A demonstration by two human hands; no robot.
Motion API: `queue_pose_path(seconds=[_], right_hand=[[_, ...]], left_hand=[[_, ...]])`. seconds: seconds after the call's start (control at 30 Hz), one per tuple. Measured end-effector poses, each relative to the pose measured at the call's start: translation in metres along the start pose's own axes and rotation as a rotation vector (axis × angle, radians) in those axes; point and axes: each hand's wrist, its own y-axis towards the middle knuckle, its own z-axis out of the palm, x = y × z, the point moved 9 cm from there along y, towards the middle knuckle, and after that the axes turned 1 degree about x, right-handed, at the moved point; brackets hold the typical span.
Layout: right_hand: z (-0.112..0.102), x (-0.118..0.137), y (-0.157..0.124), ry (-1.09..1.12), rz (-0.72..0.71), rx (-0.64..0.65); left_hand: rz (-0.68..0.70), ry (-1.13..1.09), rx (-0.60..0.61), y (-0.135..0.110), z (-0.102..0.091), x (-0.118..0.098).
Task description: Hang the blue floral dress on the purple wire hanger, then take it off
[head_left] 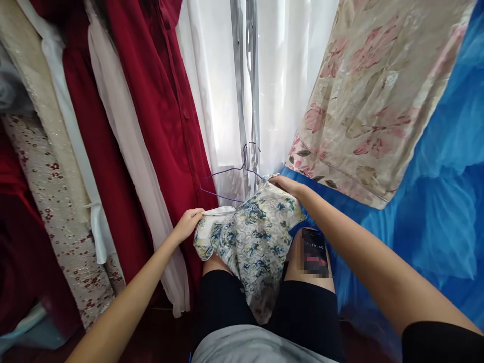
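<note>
A white garment with a blue and yellow floral print (260, 237) hangs between my hands, its lower end dropping between my thighs. My left hand (190, 222) grips its left shoulder edge by the neckline, fingers pinched together. On the other side, my right hand (286, 185) is closed on the upper right edge near the collar, its fingers partly hidden by the cloth. A purple wire hanger (220, 194) hangs from a strip just behind the garment. The hanger's right arm passes behind or into the neckline by my right hand; its left arm is bare.
Grey hanging strips (238, 75) run down before a white curtain (212, 101). Dark red dresses (159, 111) and other long garments hang at left. A pink-flowered cloth (363, 116) and blue fabric (434, 201) hang at right. A phone (315, 252) rests on my right thigh.
</note>
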Motion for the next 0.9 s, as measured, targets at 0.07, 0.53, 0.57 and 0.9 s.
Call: queue_pose_path(seconds=[0.07, 0.53, 0.57, 0.9], right_hand=[[-0.01, 0.002, -0.005, 0.029, 0.011, -0.022], [-0.024, 0.021, -0.02, -0.028, 0.071, -0.009], [-0.03, 0.022, -0.021, -0.053, 0.057, -0.043], [-0.06, -0.018, -0.07, 0.01, 0.061, -0.032]], left_hand=[[0.08, 0.233, 0.073, 0.005, 0.001, 0.008], [0.001, 0.186, -0.38, 0.133, -0.054, -0.029], [0.002, 0.195, -0.361, 0.14, -0.046, -0.038], [0.09, 0.237, -0.425, 0.114, -0.034, -0.086]])
